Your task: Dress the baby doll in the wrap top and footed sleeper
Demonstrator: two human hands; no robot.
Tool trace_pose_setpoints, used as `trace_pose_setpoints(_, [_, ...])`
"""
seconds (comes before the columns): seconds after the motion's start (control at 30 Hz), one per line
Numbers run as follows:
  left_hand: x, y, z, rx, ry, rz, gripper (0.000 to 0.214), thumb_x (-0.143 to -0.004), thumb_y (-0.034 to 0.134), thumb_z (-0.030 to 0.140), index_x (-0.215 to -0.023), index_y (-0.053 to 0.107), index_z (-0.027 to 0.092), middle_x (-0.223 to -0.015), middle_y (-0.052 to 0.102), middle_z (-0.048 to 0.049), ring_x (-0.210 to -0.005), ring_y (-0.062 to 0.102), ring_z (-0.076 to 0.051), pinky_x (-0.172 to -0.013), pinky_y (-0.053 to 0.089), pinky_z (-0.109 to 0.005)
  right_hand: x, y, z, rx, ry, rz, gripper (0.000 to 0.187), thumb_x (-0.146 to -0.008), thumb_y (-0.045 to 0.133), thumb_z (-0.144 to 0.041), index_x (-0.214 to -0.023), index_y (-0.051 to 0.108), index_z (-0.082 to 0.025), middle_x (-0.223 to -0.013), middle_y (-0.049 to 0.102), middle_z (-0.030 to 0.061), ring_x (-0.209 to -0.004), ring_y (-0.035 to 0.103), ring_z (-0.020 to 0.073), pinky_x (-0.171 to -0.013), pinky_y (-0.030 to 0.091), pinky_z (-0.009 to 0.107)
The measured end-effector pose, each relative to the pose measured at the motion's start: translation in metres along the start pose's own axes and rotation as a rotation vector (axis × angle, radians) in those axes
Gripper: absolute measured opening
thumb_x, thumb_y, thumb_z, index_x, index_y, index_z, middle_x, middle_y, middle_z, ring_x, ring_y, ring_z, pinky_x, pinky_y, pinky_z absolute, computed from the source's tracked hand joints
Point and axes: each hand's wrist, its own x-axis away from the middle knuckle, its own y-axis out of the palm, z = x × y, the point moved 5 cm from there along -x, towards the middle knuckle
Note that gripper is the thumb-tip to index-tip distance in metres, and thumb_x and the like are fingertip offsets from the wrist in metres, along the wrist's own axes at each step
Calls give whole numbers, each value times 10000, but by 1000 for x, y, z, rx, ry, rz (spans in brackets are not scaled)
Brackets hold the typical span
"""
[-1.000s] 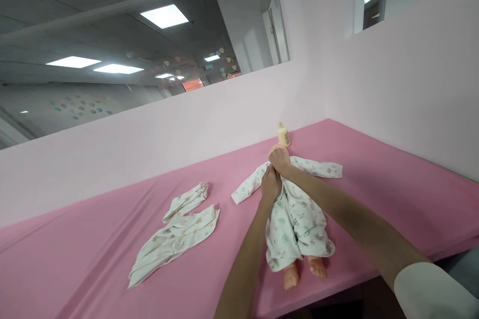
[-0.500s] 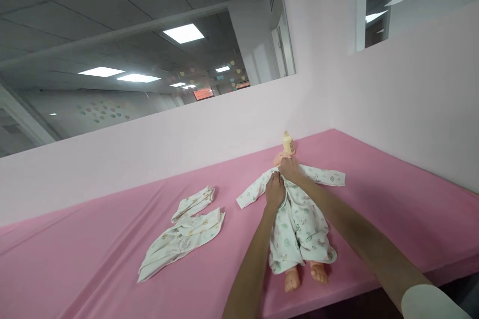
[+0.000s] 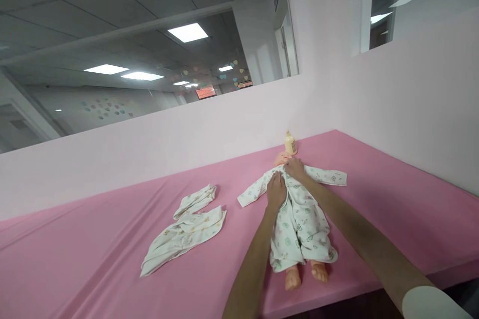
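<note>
**Both hands at the collar, astride the long axis of a clothed baby doll**

The baby doll (image 3: pixel 281 158) lies face up on the pink-covered desk (image 3: pixel 392 219), its long axis running away from the person: feet (image 3: pixel 293 277) beside the near edge, head close to the wall (image 3: pixel 224 127). It wears a white, printed, long-sleeved romper (image 3: pixel 312 224), whose sleeves (image 3: pixel 331 177) spread out to either side, roughly across that axis.

The governing relation is at the neck opening. The right hand (image 3: pixel 295 168) is the nearer to the head, its fingers at the collar just below the chin; the left hand (image 3: pixel 276 190) rests lower, on the chest, toward the person's left. The romper's front thus lies directly beneath the fingers, and its legs extend back toward the person between the two forearms. The fingers of both hands are curled inward; whether they are clamped on cloth cannot be told, since the backs of the hands hide the tips.

Surroundings: a pale yellow bottle (image 3: pixel 290 144) stands upright just beyond the head. Well apart on the left lie a smaller folded garment (image 3: pixel 195 200) and a larger printed garment (image 3: pixel 183 239).
</note>
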Motion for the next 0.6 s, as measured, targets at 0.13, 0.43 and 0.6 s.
trace_pose_setpoints(0.13, [2, -3, 4, -21, 15, -1, 482, -967, 253, 282, -1338, 518, 124, -1434, 488, -130, -1367, 402, -238, -1141, 314, -409, -1, -2, -3, 3, 46, 15, 279, -827, 489, -154, -982, 719, -129, -1055, 703, 150, -1051, 611, 266, -828, 427, 307])
trace_pose_setpoints(0.43, [4, -4, 7, -24, 18, 10, 447, -970, 281, 263, -1315, 529, 125, -1420, 499, -144, -1359, 412, -253, -1133, 322, -426, 20, -11, -2, 93, 92, 89, 375, -923, 345, -209, -1084, 666, -98, -1077, 664, 202, -1010, 626, 275, -761, 463, 326])
trace_pose_setpoints(0.6, [3, -4, 9, -32, 79, 51, 343, -965, 300, 208, -1130, 596, 160, -1245, 627, -129, -1248, 527, -243, -1057, 403, -412, 42, -10, -15, 202, -125, 22, 289, -912, 447, -298, -1020, 668, -146, -1134, 643, 153, -1071, 591, 262, -834, 454, 317])
